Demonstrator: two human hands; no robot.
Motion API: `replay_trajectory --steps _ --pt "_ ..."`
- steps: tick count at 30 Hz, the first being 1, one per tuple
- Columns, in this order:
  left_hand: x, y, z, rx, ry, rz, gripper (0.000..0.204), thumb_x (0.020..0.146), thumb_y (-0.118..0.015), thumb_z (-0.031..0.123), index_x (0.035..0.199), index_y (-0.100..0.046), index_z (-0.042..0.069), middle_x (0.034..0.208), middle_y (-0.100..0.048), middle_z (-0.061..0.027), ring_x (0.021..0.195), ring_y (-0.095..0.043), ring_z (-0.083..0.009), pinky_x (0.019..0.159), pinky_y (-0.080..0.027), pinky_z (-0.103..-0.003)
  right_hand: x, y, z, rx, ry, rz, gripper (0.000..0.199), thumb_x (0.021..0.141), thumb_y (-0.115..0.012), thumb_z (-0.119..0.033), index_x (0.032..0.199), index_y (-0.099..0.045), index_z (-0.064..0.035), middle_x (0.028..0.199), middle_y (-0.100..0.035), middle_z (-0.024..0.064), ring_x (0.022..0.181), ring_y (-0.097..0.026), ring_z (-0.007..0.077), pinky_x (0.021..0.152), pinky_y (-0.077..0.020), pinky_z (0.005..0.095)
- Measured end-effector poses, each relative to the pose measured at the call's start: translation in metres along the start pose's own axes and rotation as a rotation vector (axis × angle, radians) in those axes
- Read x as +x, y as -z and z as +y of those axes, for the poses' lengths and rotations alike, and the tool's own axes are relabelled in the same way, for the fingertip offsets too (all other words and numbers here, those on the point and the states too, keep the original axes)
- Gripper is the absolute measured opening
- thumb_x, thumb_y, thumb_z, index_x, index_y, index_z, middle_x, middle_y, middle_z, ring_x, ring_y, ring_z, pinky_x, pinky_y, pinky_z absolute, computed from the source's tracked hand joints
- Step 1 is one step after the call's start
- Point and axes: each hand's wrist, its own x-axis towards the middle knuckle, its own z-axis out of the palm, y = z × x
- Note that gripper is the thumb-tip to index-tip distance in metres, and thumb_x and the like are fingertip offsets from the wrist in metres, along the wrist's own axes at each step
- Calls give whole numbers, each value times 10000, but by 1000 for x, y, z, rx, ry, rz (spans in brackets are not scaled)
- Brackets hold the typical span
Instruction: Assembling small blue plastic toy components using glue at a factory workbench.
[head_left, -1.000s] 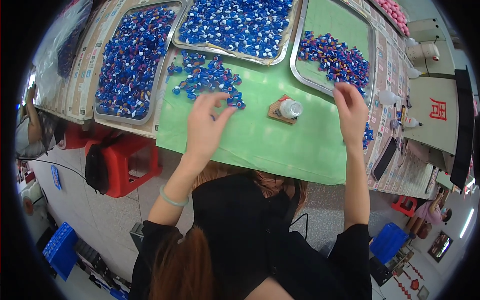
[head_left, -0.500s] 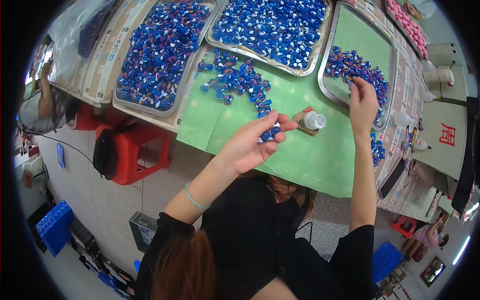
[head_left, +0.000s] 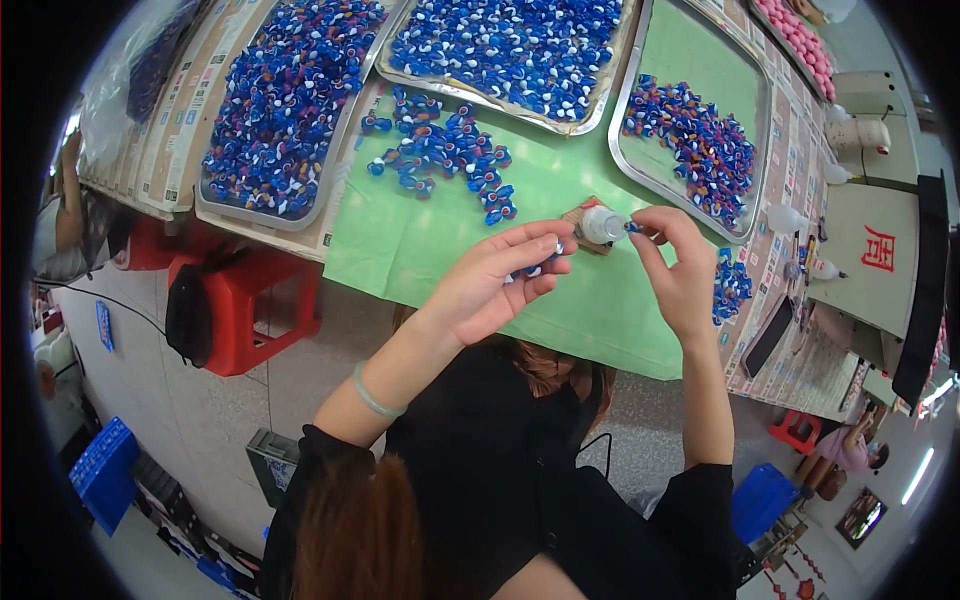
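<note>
My left hand point(head_left: 492, 285) is half curled, palm up, around several small blue bead-like pieces point(head_left: 530, 270). One of them sits up between its thumb and fingers. My right hand point(head_left: 685, 275) pinches a small blue piece point(head_left: 632, 227) beside the mouth of a small whitish bottle point(head_left: 602, 224). Whether the piece touches the bottle I cannot tell. The bottle rests on a brown block point(head_left: 574, 215) on a green mat point(head_left: 400, 245). A loose pile of blue pieces point(head_left: 450, 145) with red-and-white ringed ends spreads over the mat beyond my left hand.
Metal trays of blue pieces stand at the left point(head_left: 318, 212), far middle point(head_left: 570, 128) and right point(head_left: 617, 150). More pieces point(head_left: 732, 288) and a dark phone point(head_left: 770, 335) lie at right. Pink pieces point(head_left: 800, 45) fill a far-right tray. A red stool point(head_left: 240, 315) stands left of the table.
My right hand has come from the right tray, now pinching a blue piece, to beside the bottle. My left hand still holds its pieces, with one raised at the fingertips. The view has shifted slightly.
</note>
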Motion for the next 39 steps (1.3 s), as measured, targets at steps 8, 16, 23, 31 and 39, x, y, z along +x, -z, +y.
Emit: replay_trajectory --steps 8,16,23,31,39 --pt "0 0 -4 -30 -43 34 272 860 -522 100 1110 -502 -7 934 -587 -63 852 -588 -132 740 -501 -215 -2 -2 -9 -274 208 0 135 703 -598 20 829 -569 -16 823 -560 102 781 -542 268 673 -438 331" --pt "6 -9 -13 98 -51 78 247 844 -550 105 1067 -537 0 928 -588 -52 821 -586 -109 720 -495 -211 -10 -7 -12 333 -188 100 194 765 -569 12 958 -582 2 877 -601 76 788 -570 159 702 -441 258" --pt "5 -11 -17 171 -75 52 263 832 -571 114 1072 -540 11 937 -594 -48 823 -584 -100 670 -475 -190 -21 -13 -25 928 -484 -72 196 803 -533 -1 991 -547 51 906 -591 93 809 -569 143 739 -435 262" --pt "2 -19 -19 581 -339 93 189 796 -590 59 969 -612 -13 850 -612 -63 723 -572 -92 639 -464 -202 -29 -16 -35 560 -227 30 151 750 -602 36 900 -603 32 820 -595 73 764 -559 119 679 -441 218" --pt "-5 -26 -18 837 -512 83 158 761 -612 16 914 -638 -11 834 -617 -72 681 -572 -93 611 -455 -209 -41 -19 -43 422 -177 127 152 711 -619 68 858 -613 31 810 -589 102 746 -560 159 661 -443 239"
